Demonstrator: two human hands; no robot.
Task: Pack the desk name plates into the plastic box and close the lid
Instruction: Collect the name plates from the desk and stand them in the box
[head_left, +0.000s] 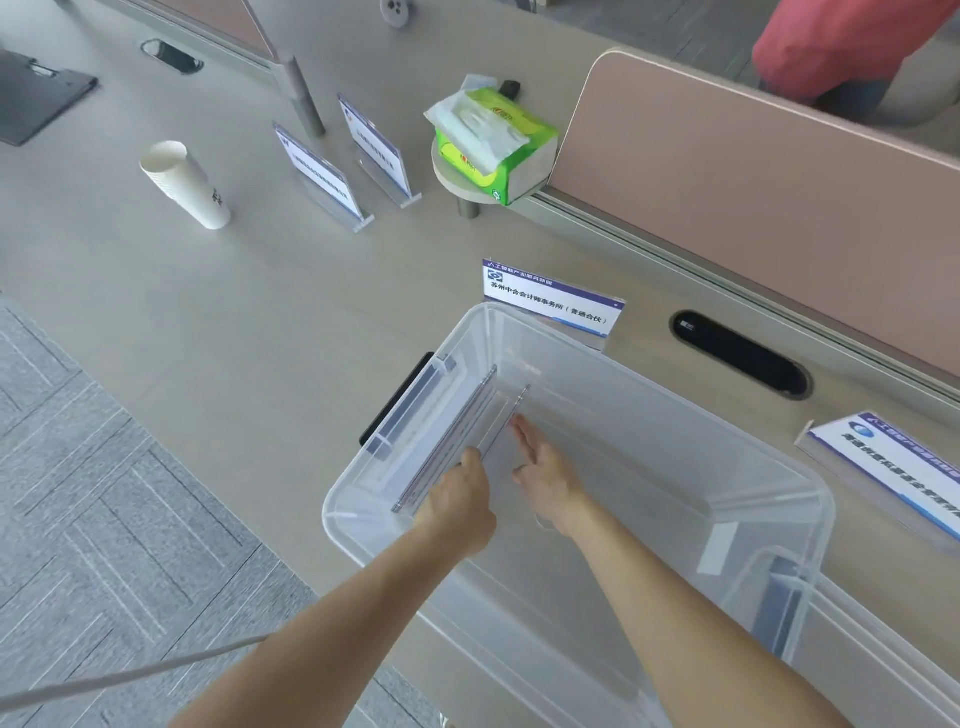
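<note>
— Head camera looks straight down into the plastic box (675, 457) on the desk (260, 312). Both hands are inside it, yes?

— Yes. The left hand (457, 501) is curled round the near end of a clear name plate (452, 431), thumb on top. That plate stands on its edge near the box's left wall.

— And the right hand (545, 470)?

— Fingers straight, gripping nothing. The fingertips lie against a second plate (521, 402), just beside the first and also on edge.

— Any plates outside the box?

— Four. A blue-edged plate (550, 304) stands just behind the box. A tilted plate (893, 467) sits at the right edge of view. Further back stand a left back plate (319, 174) and a right back plate (376, 148), between a stack of paper cups (187, 184) and a green tissue pack (493, 140).
</note>
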